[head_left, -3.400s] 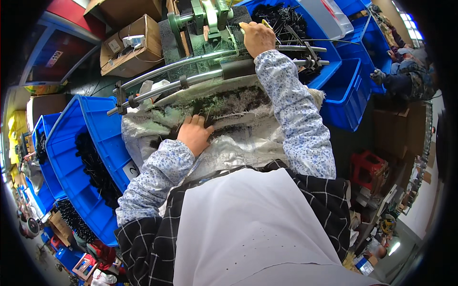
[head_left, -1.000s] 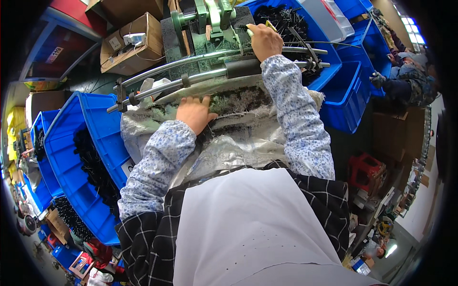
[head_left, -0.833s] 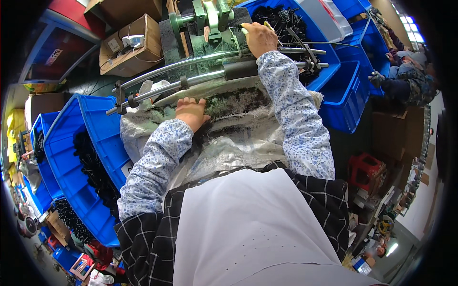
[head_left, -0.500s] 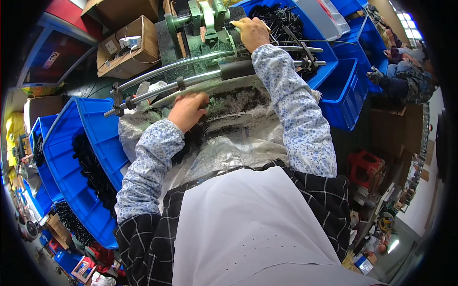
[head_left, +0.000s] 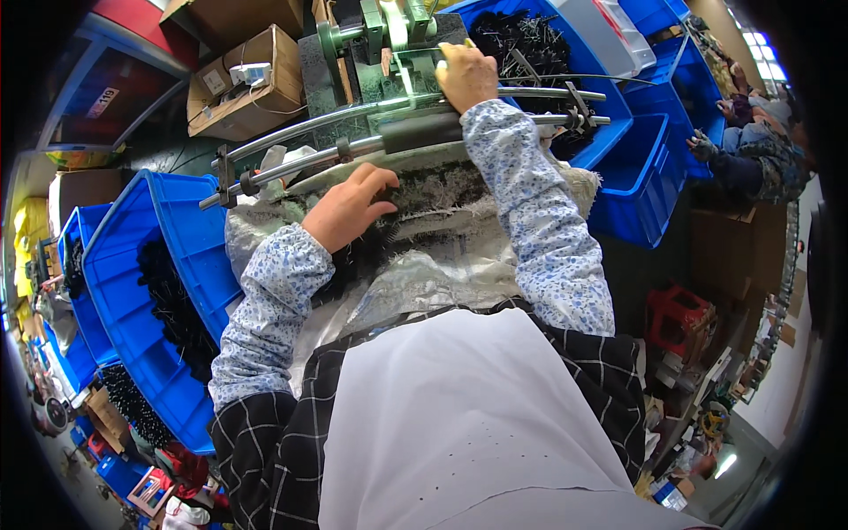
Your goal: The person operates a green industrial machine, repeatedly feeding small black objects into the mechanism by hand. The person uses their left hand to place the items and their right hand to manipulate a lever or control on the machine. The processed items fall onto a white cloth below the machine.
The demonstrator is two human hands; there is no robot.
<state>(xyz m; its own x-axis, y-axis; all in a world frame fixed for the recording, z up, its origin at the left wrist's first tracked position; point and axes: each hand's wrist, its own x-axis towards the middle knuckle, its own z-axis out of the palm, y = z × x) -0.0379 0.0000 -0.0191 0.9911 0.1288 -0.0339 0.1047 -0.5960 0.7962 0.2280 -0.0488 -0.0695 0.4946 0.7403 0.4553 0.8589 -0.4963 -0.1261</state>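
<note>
My right hand (head_left: 467,78) is closed in a pinch at the green machine (head_left: 374,34), above two curved metal rods (head_left: 300,165). A thin dark piece runs from its fingertips toward the machine's middle; what it is cannot be made out. My left hand (head_left: 351,208) hovers over a dusty whitish cloth (head_left: 415,287), thumb and fingers apart and nothing visible between them. Dark bristly bits lie on the cloth close to that hand. A black sleeve (head_left: 422,133) wraps the nearer rod between my two hands.
Blue bins (head_left: 132,256) with black bristly pieces stand at the left. Another blue bin (head_left: 579,53) of black pieces sits behind my right hand, and a deep blue bin (head_left: 643,181) is beside it. A cardboard box (head_left: 274,97) lies back left; a person (head_left: 751,163) sits far right.
My left hand has lifted slightly and its thumb has parted from the fingers. The right hand has shifted a little nearer to me, its fingers still bent at the machine.
</note>
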